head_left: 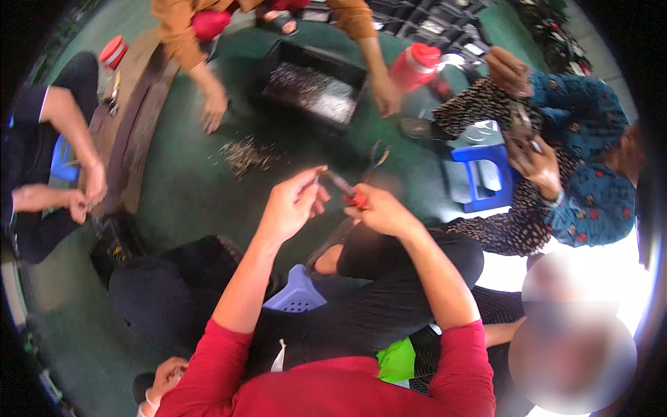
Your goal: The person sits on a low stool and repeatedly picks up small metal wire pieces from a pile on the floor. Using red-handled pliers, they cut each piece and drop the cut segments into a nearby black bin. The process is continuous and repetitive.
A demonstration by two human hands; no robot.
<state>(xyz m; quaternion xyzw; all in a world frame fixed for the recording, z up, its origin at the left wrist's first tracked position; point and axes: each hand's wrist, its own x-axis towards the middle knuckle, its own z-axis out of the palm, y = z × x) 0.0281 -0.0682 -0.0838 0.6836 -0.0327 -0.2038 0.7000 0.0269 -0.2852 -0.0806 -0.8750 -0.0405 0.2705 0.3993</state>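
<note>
Your right hand (381, 210) wraps the red handles of a small pair of pliers (345, 189), whose long axis slants up-left toward your left hand (290, 207). That grip's fingertips pinch a thin metal pin (318, 178) just beside the plier nose. Beyond, loose metal pins (244, 154) lie scattered on the green floor (187, 194).

A black tray (313, 87) of small metal pieces sits on the green floor (187, 194) beyond a loose pile (243, 154), with a red-lidded bottle (415, 66) and a blue stool (479, 177) to the right.
</note>
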